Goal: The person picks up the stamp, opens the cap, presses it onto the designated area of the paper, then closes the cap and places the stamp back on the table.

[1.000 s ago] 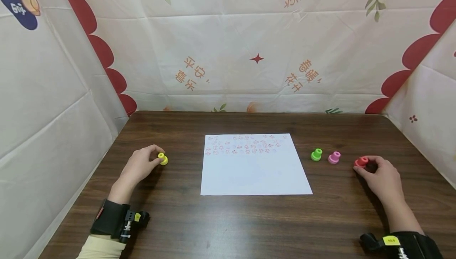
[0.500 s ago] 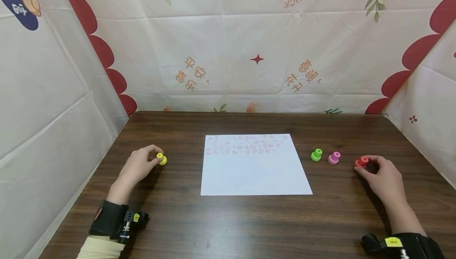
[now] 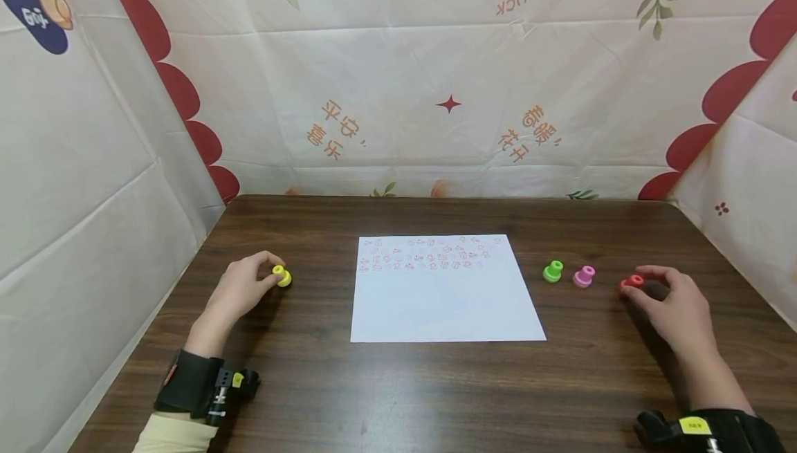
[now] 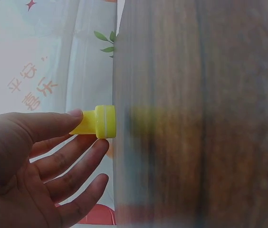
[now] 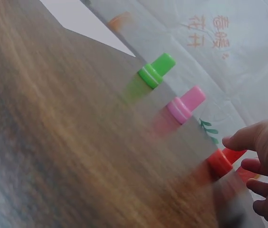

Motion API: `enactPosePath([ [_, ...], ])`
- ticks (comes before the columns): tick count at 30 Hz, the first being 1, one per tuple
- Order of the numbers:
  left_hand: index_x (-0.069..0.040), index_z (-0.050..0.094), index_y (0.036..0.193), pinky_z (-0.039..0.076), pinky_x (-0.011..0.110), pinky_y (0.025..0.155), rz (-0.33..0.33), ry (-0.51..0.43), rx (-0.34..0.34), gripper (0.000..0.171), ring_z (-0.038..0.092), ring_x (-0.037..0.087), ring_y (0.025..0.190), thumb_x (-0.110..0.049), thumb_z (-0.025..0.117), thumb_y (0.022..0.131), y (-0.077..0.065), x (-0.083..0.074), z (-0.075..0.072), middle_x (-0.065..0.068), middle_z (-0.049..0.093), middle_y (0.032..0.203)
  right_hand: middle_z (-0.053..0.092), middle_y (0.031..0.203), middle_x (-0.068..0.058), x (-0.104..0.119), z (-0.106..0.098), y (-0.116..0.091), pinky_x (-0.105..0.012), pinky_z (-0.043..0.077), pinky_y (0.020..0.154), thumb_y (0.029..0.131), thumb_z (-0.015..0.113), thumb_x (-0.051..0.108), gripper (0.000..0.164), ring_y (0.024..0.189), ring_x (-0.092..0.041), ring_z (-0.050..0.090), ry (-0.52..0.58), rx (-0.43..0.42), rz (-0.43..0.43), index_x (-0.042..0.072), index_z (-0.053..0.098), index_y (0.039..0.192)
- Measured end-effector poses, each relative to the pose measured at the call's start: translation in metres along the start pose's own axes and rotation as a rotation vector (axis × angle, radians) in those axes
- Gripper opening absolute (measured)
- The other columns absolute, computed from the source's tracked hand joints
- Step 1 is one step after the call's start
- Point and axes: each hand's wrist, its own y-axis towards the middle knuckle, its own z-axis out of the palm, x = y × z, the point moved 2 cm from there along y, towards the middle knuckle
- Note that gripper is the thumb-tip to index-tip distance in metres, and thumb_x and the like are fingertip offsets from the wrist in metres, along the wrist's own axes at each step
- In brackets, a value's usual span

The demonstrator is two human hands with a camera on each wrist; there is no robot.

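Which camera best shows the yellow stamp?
The left wrist view: the yellow stamp appears large and side-on, pinched by the left hand. The head view shows it small, from above; the right wrist view doesn't show it.

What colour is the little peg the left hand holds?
The peg is yellow with a pale ring, clearest in the left wrist view.

The head view looks down across the table (image 3: 448, 398), which nearer wrist views share.
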Motion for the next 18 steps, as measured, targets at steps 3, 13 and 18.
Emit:
enactPosePath([
  [3,-0.007,0.064,0.120,0.053,0.047,0.080,0.004,-0.003,-0.006,0.023,0.066,0.037,0.107,-0.016,0.062,0.099,0.000,-0.001,-0.001,0.019,0.071,0.116,0.039,0.139,-0.039,0.004,-0.002,0.000,-0.073,0.028,0.104,0.098,0.064,0.028,0.056,0.127,-0.056,0.034,0.008,-0.001,-0.006,-0.008,0.046,0.137],
  [13,-0.008,0.064,0.118,0.053,0.049,0.083,0.018,-0.011,-0.029,0.023,0.066,0.036,0.106,-0.018,0.063,0.098,0.000,-0.002,-0.003,0.018,0.071,0.114,0.035,0.143,-0.040,0.018,-0.010,-0.001,-0.074,0.025,0.106,0.099,0.061,0.030,0.058,0.132,-0.057,0.030,0.018,-0.025,-0.029,-0.007,0.045,0.140],
  [18,-0.007,0.064,0.118,0.053,0.050,0.083,0.033,-0.011,-0.057,0.024,0.067,0.036,0.104,-0.020,0.064,0.098,-0.001,-0.005,-0.005,0.017,0.071,0.113,0.036,0.143,-0.039,0.026,-0.013,-0.002,-0.075,0.026,0.106,0.098,0.062,0.031,0.058,0.133,-0.057,0.030,0.033,-0.050,-0.065,-0.007,0.046,0.140],
])
